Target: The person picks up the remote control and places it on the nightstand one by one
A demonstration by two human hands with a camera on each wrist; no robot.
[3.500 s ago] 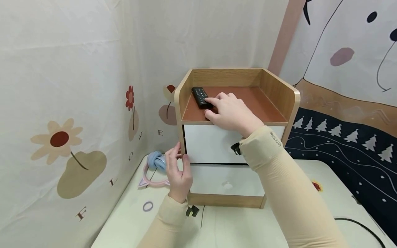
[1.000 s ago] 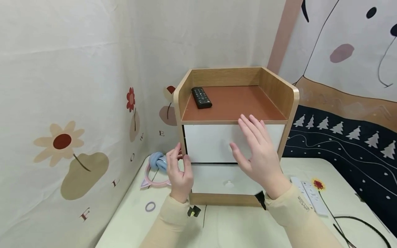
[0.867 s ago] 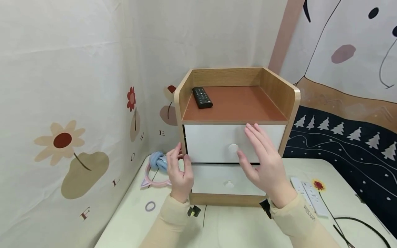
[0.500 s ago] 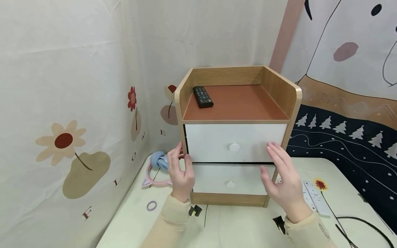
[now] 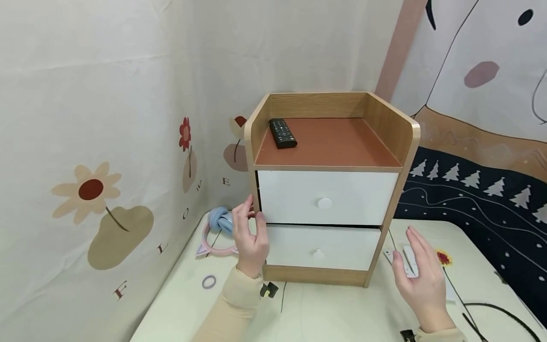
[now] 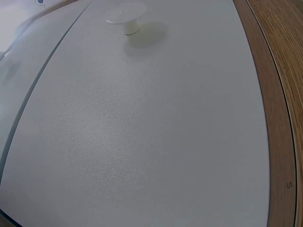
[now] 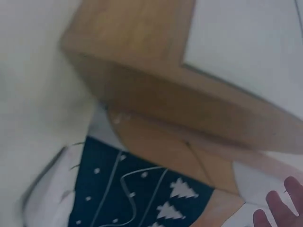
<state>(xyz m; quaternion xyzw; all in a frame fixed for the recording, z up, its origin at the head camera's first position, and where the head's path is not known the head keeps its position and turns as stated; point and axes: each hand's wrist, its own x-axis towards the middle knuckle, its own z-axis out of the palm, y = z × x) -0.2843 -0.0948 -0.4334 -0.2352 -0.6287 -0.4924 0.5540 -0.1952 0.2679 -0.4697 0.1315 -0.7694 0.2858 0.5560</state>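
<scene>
A small wooden cabinet (image 5: 316,276) with two white drawers stands on the table. My left hand (image 5: 251,241) touches its left side, the fingers fairly straight and partly hidden behind the edge. To the right of the cabinet, my right hand (image 5: 422,280) hovers with its fingers extended, holding nothing. Both the upper drawer (image 5: 295,197) and the lower drawer (image 5: 295,244) are pushed in. A black remote control (image 5: 282,133) lies at the left of the reddish-brown top shelf (image 5: 337,142). The left wrist view shows a drawer's round white knob (image 6: 127,13); fingertips (image 7: 281,210) appear in the right wrist view.
Left of the cabinet lie a pink cat-ear headband (image 5: 215,251), a blue coiled bundle (image 5: 220,220) and a purple ring (image 5: 209,282). On the right are white power strips (image 5: 411,260), an artificial flower (image 5: 444,258) and a black cable (image 5: 500,308). Printed curtains hang behind.
My right hand has left the remote control, passed down in front of the upper drawer and moved right, clear of the cabinet. My left hand stays against the cabinet's side.
</scene>
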